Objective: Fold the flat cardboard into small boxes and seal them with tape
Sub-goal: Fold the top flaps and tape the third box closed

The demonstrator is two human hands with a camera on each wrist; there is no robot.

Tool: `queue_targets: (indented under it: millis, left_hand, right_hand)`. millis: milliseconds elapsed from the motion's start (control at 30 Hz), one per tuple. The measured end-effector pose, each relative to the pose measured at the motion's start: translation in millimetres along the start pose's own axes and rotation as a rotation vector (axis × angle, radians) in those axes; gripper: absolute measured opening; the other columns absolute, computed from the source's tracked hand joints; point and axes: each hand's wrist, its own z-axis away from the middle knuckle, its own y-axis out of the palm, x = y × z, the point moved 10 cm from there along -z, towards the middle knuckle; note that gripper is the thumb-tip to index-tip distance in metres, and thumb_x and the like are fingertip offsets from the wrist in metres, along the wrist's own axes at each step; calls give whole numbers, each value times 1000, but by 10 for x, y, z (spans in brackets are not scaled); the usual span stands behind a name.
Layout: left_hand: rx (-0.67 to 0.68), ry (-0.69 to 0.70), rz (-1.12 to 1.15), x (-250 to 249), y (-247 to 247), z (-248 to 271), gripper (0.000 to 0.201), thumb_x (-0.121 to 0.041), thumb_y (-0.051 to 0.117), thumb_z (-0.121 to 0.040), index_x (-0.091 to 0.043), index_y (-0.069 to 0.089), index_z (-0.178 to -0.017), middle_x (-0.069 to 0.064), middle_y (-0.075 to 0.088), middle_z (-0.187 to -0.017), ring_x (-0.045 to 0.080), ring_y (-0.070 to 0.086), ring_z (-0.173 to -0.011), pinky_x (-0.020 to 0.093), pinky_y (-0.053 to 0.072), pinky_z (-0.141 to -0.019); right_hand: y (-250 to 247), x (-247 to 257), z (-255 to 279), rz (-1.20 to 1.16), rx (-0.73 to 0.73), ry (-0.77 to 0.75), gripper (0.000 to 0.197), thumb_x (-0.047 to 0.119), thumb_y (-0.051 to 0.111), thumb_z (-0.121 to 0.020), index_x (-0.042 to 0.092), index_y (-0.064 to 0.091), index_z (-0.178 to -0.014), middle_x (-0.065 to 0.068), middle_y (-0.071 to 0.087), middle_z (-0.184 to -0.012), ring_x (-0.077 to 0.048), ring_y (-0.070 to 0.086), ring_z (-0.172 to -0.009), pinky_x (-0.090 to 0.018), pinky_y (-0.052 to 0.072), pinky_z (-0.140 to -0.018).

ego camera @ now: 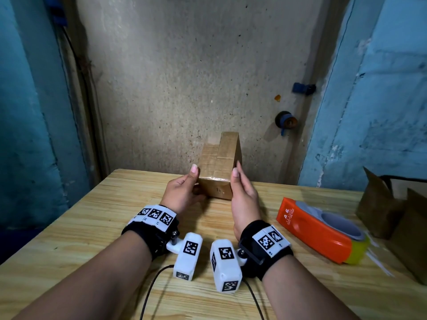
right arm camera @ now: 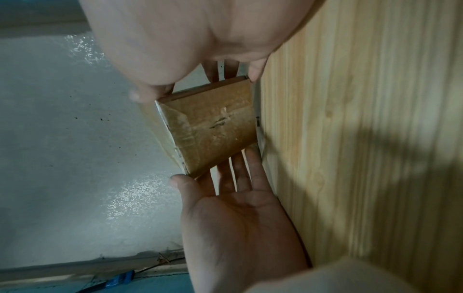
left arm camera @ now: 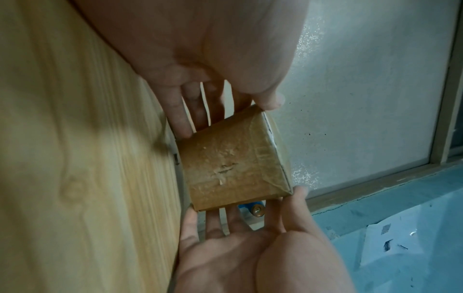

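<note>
A small brown cardboard box (ego camera: 219, 167) stands over the far middle of the wooden table (ego camera: 92, 215), its low near end close to the wood. Glossy tape runs over its upper face and near face (left arm camera: 230, 168) (right arm camera: 213, 126). My left hand (ego camera: 184, 188) (left arm camera: 220, 103) lies flat against the box's left side, fingers straight, thumb at the top corner. On the opposite side my right hand (ego camera: 242, 188) (right arm camera: 210, 77) presses the same way. The box is carried between the two palms. Its far end is hidden in both wrist views.
An orange tape dispenser (ego camera: 318, 229) with a yellowish roll lies on the table to the right of my right wrist. Brown cardboard pieces (ego camera: 392, 215) stand at the table's right edge. A stained wall is close behind the table. Thin black cables (ego camera: 152, 289) run from the wrist cameras.
</note>
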Motion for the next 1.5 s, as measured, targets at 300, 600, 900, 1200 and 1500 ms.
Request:
queue_targets:
  millis: [300, 600, 900, 1200, 1500]
  left_hand:
    - [-181, 97, -58, -88, -288, 21, 55, -63, 90, -58, -10, 74, -58, 21, 71, -70, 44, 73, -88, 58, 54, -98]
    - [-66, 155, -17, -234, -86, 83, 53, -38, 82, -74, 14, 70, -81, 4, 77, -103, 14, 70, -92, 52, 55, -99]
    - [-68, 140, -130, -293, -72, 135, 108, -41, 96, -59, -13, 44, -149, -5, 57, -139, 6, 52, -129, 22, 41, -109]
    - [0, 311, -308, -489, 15, 228, 125, -70, 81, -61, -33, 18, -161, -18, 21, -160, -7, 28, -142, 18, 32, -116]
    - [-163, 308, -87, -559, -181, 240, 116, -109, 30, -49, -55, 28, -151, -10, 33, -161, 23, 44, -142, 51, 27, -121]
  right_hand:
    - [56, -77, -2, 53, 3, 11, 106, 83, 73, -64, 38, 45, -155, 8, 60, -149, -6, 57, -133, -37, 41, -120]
    - [38, 36, 16, -38, 14, -38, 42, 42, 72, -96, 36, 65, -137, 25, 76, -111, 9, 69, -106, -27, 50, -104]
    - [-34, -29, 28, -65, -63, 39, 34, 76, 62, -81, 50, 72, -99, 21, 74, -113, -9, 67, -117, -46, 52, -109]
    - [-159, 116, 38, -120, -167, -94, 30, 68, 68, -75, 42, 75, -90, 13, 77, -96, -17, 71, -103, -53, 55, -102]
    - [-167, 303, 37, -154, -148, -252, 39, 49, 71, -75, 16, 77, -96, 0, 78, -97, -12, 70, -95, -28, 54, -86]
